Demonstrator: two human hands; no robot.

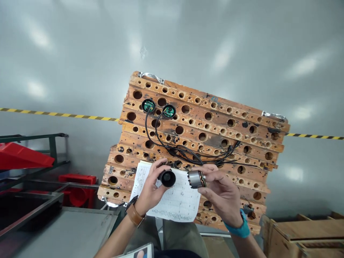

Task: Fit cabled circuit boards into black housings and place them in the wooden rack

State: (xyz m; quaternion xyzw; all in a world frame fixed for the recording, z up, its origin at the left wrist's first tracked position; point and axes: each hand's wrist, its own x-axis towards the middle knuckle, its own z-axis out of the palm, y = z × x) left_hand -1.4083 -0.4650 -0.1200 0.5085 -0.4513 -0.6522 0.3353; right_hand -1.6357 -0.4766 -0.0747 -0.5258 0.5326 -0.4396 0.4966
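My left hand (152, 188) is closed around a short black cylindrical housing (168, 178), its round open end facing up toward me. Between the fingertips and thumb of my right hand (223, 188) is a motor stator (195, 179), a silver metal ring with a toothed edge and copper-coloured parts on the side near my palm. The two parts are held apart, a small gap between them. Beneath both hands lies a sheet of handwritten paper (176, 208) on a wooden board (228, 143) full of round holes.
Two round black housings with green circuit boards (148, 105) sit at the board's upper left, trailing black cables (185, 152) across its middle. Metal handles (150, 76) are fixed at board corners. Red bins (24, 156) and a metal frame stand left; wooden crates (309, 229) stand lower right.
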